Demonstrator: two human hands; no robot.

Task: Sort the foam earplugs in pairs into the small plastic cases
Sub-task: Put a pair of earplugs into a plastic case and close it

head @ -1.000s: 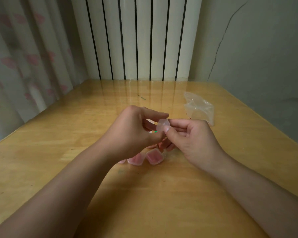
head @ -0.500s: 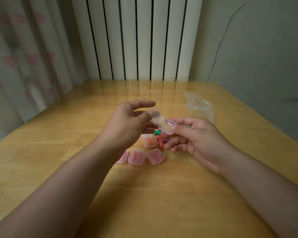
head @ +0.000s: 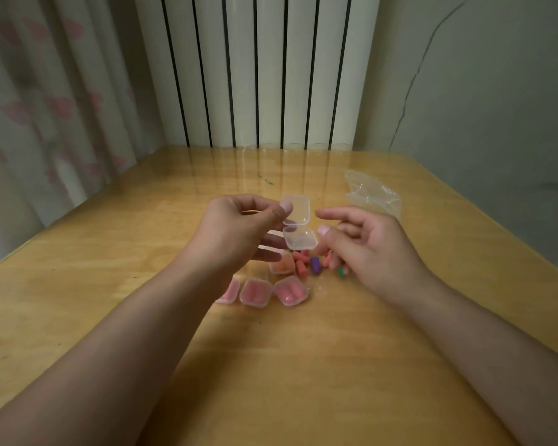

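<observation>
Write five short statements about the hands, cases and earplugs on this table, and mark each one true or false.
1. The left hand holds an open clear case. True.
2. The open case already holds two earplugs. False: it looks empty.
3. The right hand grips the case. False: its fingers are spread beside it, apparently off it.
4. Closed cases with pink earplugs lie on the table. True.
5. The plastic bag lies by the left arm. False: it lies beyond the right hand.
</observation>
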